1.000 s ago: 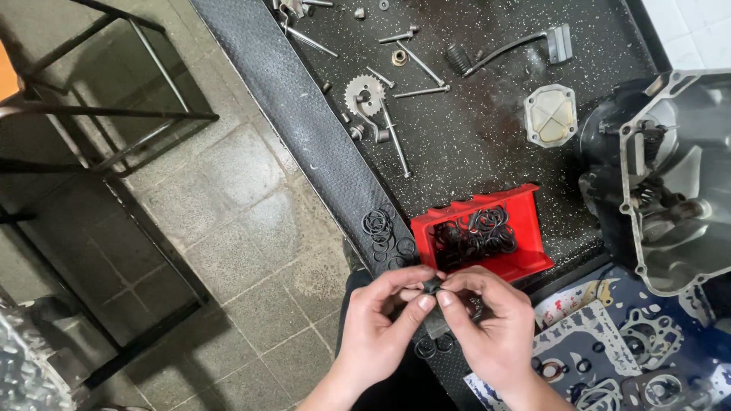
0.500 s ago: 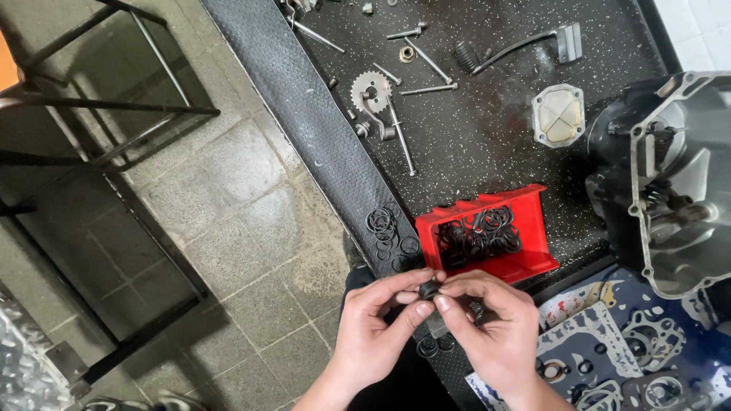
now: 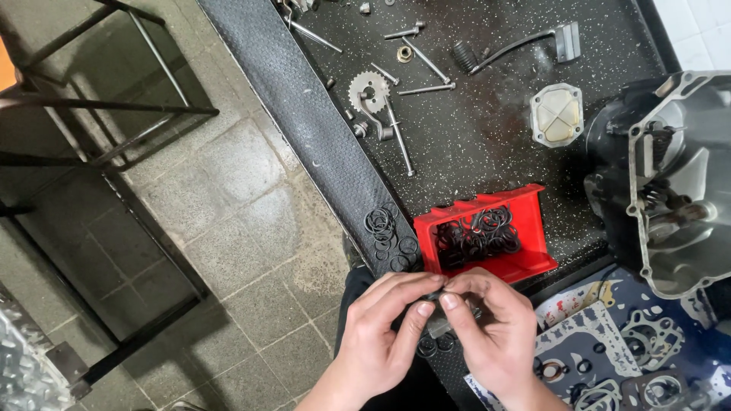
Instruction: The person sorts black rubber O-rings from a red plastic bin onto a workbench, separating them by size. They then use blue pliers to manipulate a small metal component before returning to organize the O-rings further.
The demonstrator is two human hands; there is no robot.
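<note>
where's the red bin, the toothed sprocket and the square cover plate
red bin [image 3: 525, 266], head view, on its front wall
toothed sprocket [image 3: 364, 85], head view, on its toothed rim
square cover plate [image 3: 557, 114], head view, on its flat middle

Two bare hands, the left hand [image 3: 381, 335] and the right hand [image 3: 495, 335], meet at the near edge. One red plastic bin [image 3: 533, 228] holds black rubber rings, too tangled to count. One toothed steel sprocket [image 3: 368, 91] lies farther off. One pale square metal cover [image 3: 557, 114] sits right. One grey engine casing [image 3: 678, 183] fills the far right.
</note>
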